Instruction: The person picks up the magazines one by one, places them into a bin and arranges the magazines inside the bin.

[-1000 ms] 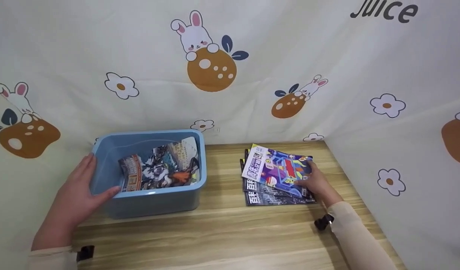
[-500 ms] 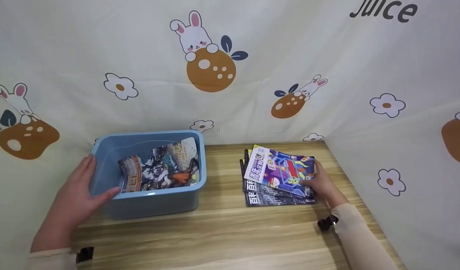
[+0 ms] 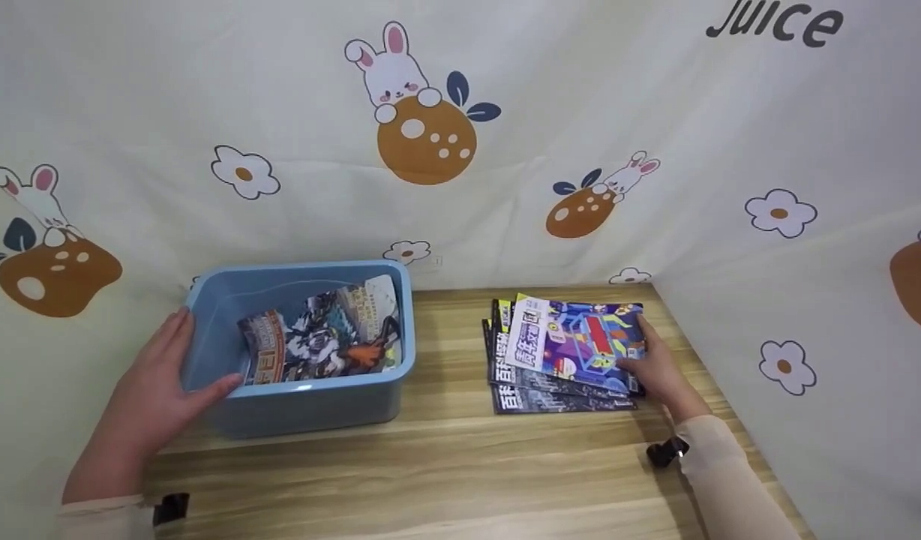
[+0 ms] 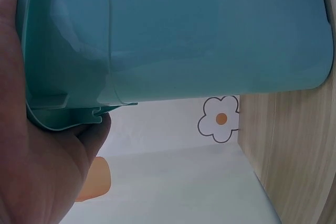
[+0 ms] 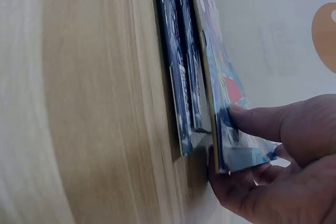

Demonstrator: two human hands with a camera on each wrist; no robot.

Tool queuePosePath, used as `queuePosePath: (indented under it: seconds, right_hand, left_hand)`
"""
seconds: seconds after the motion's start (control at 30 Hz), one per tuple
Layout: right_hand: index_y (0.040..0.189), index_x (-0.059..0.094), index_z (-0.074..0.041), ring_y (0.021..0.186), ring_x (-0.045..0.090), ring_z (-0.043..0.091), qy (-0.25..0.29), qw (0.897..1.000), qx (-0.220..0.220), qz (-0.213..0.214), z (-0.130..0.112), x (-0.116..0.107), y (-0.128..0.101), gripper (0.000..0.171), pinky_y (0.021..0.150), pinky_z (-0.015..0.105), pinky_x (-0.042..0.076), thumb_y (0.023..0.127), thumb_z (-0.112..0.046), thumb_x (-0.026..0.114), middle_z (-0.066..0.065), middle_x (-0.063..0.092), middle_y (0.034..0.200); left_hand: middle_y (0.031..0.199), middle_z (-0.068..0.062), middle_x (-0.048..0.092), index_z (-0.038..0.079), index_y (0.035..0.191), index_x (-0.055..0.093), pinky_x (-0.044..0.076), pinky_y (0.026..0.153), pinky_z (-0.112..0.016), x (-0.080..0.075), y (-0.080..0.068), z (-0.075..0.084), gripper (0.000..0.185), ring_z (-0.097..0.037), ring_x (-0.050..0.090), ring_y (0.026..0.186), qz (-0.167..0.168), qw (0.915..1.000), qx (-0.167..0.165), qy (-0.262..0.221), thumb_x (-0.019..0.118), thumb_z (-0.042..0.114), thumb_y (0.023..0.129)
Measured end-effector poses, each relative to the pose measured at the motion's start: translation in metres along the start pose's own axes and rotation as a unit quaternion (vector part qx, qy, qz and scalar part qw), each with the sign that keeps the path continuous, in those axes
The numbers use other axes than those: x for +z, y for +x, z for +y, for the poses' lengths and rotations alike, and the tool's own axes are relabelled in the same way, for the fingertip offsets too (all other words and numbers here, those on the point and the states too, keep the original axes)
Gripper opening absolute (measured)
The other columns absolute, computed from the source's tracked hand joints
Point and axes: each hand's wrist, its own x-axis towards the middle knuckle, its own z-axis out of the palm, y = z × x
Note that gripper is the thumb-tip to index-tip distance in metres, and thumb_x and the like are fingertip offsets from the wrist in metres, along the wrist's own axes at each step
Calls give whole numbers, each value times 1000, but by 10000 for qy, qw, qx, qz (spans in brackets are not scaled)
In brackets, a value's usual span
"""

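Note:
My left hand [image 3: 149,382] grips the rim of a blue plastic bin [image 3: 310,409] at its left corner. The thumb lies over the front rim, and in the left wrist view a finger curls under the lip. Inside the bin lies a magazine [image 3: 322,337] with a robot-like figure on its cover. To the right, my right hand [image 3: 659,367] pinches the right edge of a purple and blue magazine [image 3: 580,337]. In the right wrist view the thumb presses its cover, fingers beneath. That edge is raised off two dark magazines [image 3: 565,401] fanned out under it.
A wooden table [image 3: 430,472] bears everything. Pale cloth printed with rabbits and flowers [image 3: 243,172] hangs behind it and along both sides. A small black clip [image 3: 667,452] sits at my right cuff, another black clip [image 3: 172,508] at the left.
My right hand has moved a little to the right, sliding the top magazine that way across the dark ones. More of their left ends shows. The left hand and bin have stayed put.

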Motion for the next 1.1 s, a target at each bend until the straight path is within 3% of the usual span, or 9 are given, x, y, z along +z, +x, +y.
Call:
queuePosePath:
  seconds: [0.07,0.13,0.23,0.33,0.43,0.57,0.9,1.03,1.1]
  right_hand:
    - [178,6,-9,161,24,57,-49,10000,-28,-37,2,-2,-1,102,133,64,23,103,-3,75,39,15,176]
    - [179,11,-11,154,37,53,52,9999,-1,-86,5,-5,-1,99,129,56,36,103,-5,75,38,21,175]
    - [178,17,-11,129,60,38,937,9949,159,-331,9,-9,2,92,107,39,56,105,-7,72,38,33,166]
    - [178,20,-12,105,68,20,2147,9733,471,-654,12,-10,4,85,84,26,62,106,-5,66,30,42,155]
    - [177,23,-10,97,69,14,2791,9530,781,-886,15,-8,2,82,81,24,62,106,-3,62,24,47,146]
    - [177,25,-12,100,68,15,2690,9551,917,-840,15,-7,-3,82,81,25,62,105,-4,63,25,45,149]
    - [178,24,-27,102,65,16,2254,9735,261,-299,11,-7,-6,88,83,23,59,105,-4,67,30,27,169]
    - [179,21,-30,99,69,15,2503,9675,210,-277,4,-9,-11,87,82,24,61,108,-5,66,29,30,166]
    - [179,21,-29,98,72,15,2851,9578,122,-336,-1,-9,-13,87,81,25,63,109,-3,64,28,33,163]
  left_hand:
    - [182,-30,9,-2,175,12,25,113,-89,0,-1,0,123,-59,14,164,-8,10000,7,-8,79,64,96]
    - [181,-31,10,-3,175,13,25,116,-88,0,-1,-1,122,-58,14,164,2,10000,40,-44,80,63,96]
    - [181,-32,10,-4,174,13,24,117,-87,0,0,-1,123,-57,13,165,8,9999,65,-84,80,62,96]
    - [181,-32,9,-4,174,13,25,116,-87,-1,0,-1,123,-58,13,165,8,10000,62,-77,79,63,96]
    - [181,-31,9,-4,174,13,26,114,-88,-1,-1,0,123,-58,13,164,-2,10000,47,-62,79,64,96]
    - [181,-31,10,-4,174,14,28,112,-89,0,-2,1,123,-59,15,163,1,10000,35,-36,79,64,95]
    - [181,-30,10,-3,175,13,28,112,-89,0,0,0,123,-59,16,163,19,10000,32,-16,79,65,95]
    - [181,-31,11,-3,175,14,28,113,-89,0,-2,0,123,-59,15,164,-2,10000,3,-19,79,65,95]
    - [181,-31,13,-4,174,16,27,115,-87,-1,-3,0,122,-58,16,164,51,10000,56,-51,80,63,95]
